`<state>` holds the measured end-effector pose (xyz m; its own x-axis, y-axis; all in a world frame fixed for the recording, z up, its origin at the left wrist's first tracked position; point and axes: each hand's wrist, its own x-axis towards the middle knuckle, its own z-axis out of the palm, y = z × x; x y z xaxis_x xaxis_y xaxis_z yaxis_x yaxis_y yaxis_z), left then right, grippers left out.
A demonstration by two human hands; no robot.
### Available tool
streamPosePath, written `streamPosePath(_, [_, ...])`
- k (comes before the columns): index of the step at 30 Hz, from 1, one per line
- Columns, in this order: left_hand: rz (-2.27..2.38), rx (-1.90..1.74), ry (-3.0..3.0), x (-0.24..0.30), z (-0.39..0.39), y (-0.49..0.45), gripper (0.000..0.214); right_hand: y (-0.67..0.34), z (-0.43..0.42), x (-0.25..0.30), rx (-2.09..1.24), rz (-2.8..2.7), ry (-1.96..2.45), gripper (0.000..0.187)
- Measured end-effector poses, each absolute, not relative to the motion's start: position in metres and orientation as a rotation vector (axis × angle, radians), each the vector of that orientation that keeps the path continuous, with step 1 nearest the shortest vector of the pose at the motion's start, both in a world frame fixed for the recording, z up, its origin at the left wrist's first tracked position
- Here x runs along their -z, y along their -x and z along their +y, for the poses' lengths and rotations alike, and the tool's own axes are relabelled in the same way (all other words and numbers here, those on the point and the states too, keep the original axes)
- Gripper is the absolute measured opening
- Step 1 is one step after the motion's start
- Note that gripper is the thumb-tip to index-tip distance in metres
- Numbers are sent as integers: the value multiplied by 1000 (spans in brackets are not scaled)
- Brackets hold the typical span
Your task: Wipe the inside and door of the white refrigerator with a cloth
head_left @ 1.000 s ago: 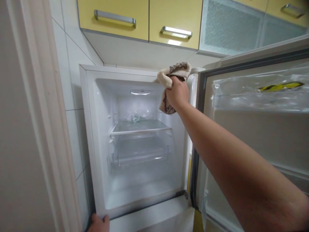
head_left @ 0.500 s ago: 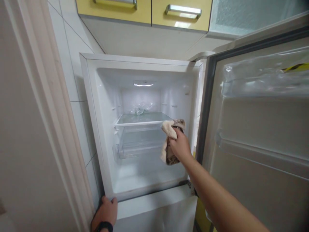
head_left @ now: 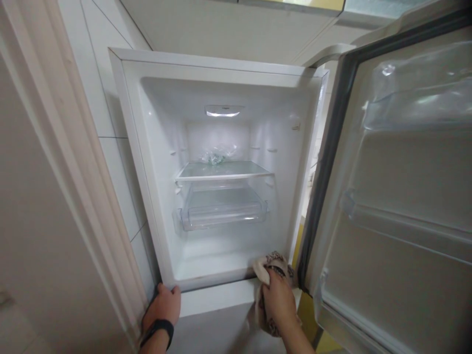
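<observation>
My right hand (head_left: pixel 279 297) is closed around a beige and brown patterned cloth (head_left: pixel 262 269). It holds the cloth against the lower right front edge of the open refrigerator (head_left: pixel 138 172), where the upper compartment meets the lower door (head_left: pixel 217 301). My left hand (head_left: pixel 162 307), with a black band on its wrist, grips the refrigerator's left edge at about the same height; some of its fingers are hidden. Inside, a glass shelf (head_left: pixel 224 170) carries a crumpled clear plastic bag (head_left: pixel 217 154). Beneath that sits a clear drawer (head_left: pixel 224 214).
The refrigerator door (head_left: pixel 409 177) stands open on the right, with clear door bins (head_left: pixel 413 219). A pale door frame (head_left: pixel 70 147) and a tiled wall (head_left: pixel 112 113) are close on the left. Yellow cabinets (head_left: pixel 313 4) hang above.
My right hand has moved the cloth down from beside the shelf to the bottom right front edge. My left hand keeps its place on the refrigerator. The view has tilted downward.
</observation>
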<state>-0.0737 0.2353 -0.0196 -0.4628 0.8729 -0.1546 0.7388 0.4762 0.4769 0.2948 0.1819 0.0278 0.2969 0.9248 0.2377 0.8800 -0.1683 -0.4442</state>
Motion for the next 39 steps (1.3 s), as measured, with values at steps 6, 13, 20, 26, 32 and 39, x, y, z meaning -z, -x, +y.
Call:
streamPosePath(6, [2353,-481,-1335,18,233,73,57,-232,169,-36,-137,-1840,1965,56])
streamPosePath(13, [2366,-476,-1337,11,230,71,56,-257,159,-26,-194,-1898,1883,65])
streamPosePath(20, [2380,-500,-1328,8,229,68,54,-295,156,-10,-109,-1585,2072,55])
streamPosePath(26, [2377,-483,-1325,9,229,68,53,-267,155,-16,-161,-1771,1904,59])
streamPosePath(32, [2377,-471,-1330,11,229,69,55,-277,156,-14,-262,-1705,1884,58])
streamPosePath(39, [2401,-446,-1317,13,230,70,52,-278,158,-9,-265,-1686,1896,61])
